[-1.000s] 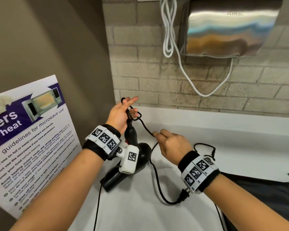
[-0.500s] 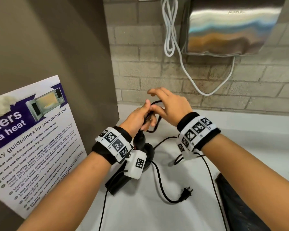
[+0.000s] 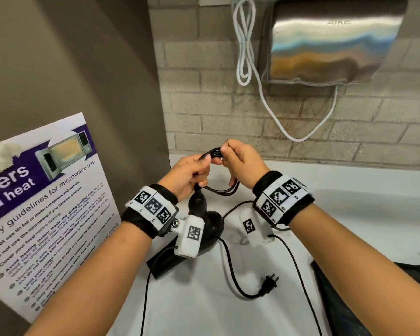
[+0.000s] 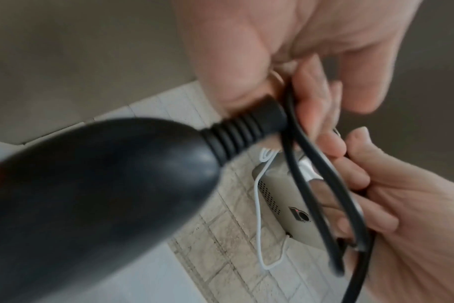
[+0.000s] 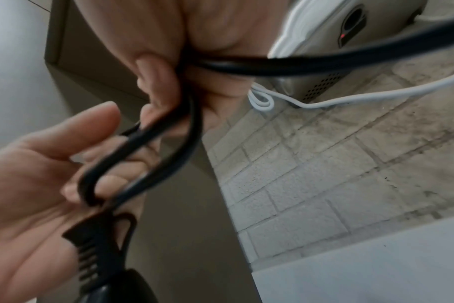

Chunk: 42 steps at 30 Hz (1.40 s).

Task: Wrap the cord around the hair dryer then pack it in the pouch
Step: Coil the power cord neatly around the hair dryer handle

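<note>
A black hair dryer (image 3: 210, 229) stands on the white counter (image 3: 204, 311), nozzle down to the left and handle pointing up. My left hand (image 3: 188, 174) grips the top of the handle at the ribbed cord collar (image 4: 246, 131) and pinches the cord loops. My right hand (image 3: 243, 163) holds the gathered black cord loops (image 3: 214, 152) just above the handle, fingers curled around them (image 5: 184, 114). The rest of the cord trails across the counter to the plug (image 3: 269, 283). A black pouch (image 3: 364, 299) lies at the lower right.
A microwave safety poster (image 3: 41, 209) leans against the brown wall on the left. A steel hand dryer (image 3: 332, 40) with a white cable (image 3: 245, 44) hangs on the brick wall behind. Thin black sensor wires run along the counter.
My right hand rose from the counter to meet the left above the handle, bringing cord with it. More loops are now gathered between both hands. The plug stayed on the counter.
</note>
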Available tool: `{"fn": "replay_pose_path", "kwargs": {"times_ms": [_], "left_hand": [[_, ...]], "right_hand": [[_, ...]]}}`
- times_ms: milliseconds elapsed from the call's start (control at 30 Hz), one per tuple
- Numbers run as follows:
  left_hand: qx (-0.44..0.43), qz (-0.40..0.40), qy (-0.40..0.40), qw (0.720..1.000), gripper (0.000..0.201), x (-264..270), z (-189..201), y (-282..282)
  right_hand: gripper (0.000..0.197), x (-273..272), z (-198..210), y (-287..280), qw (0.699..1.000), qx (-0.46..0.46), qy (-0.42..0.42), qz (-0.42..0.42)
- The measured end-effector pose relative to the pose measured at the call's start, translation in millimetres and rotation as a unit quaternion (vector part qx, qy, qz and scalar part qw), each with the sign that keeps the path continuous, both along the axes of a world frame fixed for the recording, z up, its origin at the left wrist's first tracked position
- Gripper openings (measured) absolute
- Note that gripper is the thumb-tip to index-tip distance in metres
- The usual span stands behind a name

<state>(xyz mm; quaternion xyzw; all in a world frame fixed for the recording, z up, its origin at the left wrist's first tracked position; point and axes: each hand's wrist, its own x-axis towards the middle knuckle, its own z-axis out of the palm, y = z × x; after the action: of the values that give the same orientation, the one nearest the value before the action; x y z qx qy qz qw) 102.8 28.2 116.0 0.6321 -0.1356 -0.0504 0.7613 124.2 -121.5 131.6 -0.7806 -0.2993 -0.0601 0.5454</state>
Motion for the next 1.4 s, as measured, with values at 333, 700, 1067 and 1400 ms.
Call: {"fn": "replay_pose_path", "kwargs": {"times_ms": [333,700,1067,1400], "left_hand": [[0.024,0.022,-0.017,0.999,0.034,0.8,-2.2,-5.5],[-0.037,-0.024,0.080,0.996,0.048,1.2,9.4,-0.5],[-0.225,0.021,0.110,0.968,0.044,5.6,2.1,21.3],[-0.259,0.081,0.127,0.954,0.043,9.7,2.7,22.2]], "right_hand": [[0.026,4.6,-20.3,-2.9,0.994,-0.007,-0.084,-0.068],[0.017,2.4,-35.5,-2.9,0.984,-0.110,-0.085,-0.115],[0.018,11.0,-75.4,-33.9,0.992,-0.107,-0.014,-0.066],[0.084,-25.5,-95.7,-12.3,0.887,-0.452,0.052,-0.076]]}}
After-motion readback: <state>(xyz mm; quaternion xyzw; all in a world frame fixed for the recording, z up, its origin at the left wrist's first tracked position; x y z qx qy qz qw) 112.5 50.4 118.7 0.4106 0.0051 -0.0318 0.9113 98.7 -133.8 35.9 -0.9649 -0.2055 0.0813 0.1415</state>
